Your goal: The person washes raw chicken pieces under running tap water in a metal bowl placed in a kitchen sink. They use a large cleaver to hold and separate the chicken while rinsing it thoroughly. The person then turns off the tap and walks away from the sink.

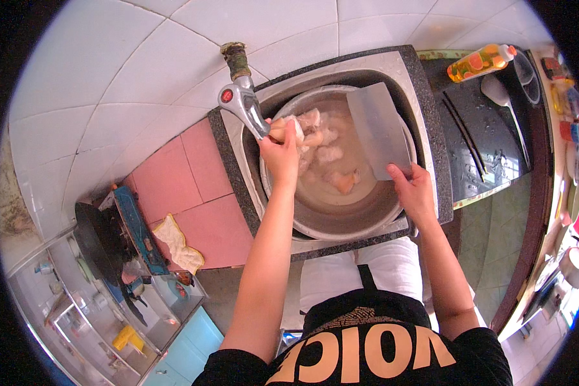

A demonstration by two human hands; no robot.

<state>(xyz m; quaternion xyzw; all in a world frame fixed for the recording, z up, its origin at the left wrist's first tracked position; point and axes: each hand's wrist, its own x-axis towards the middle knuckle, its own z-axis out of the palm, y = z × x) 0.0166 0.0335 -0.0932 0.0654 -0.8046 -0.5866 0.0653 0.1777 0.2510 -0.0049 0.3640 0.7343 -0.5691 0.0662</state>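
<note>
My left hand (280, 157) grips a piece of pale raw meat (295, 129) under the spout of a chrome faucet (251, 108). My right hand (417, 193) pinches the near corner of a flat, translucent plastic sheet or lid (379, 128), which is tilted over the right side of a round metal basin (347, 224). That basin sits inside the sink (407, 72) and holds cloudy water. Several meat chunks (329, 154) lie in it near my left hand, and another meat piece (343, 181) rests toward the front. The faucet partly hides my left fingertips.
Right of the sink, a dark counter (456, 120) carries a dish-soap bottle (480, 62), chopsticks (463, 135) and a white ladle (497, 91). Leftward, a cloth (178, 243) lies on pink tiles (207, 227), near a black wok (96, 236) and a gas stove (137, 231).
</note>
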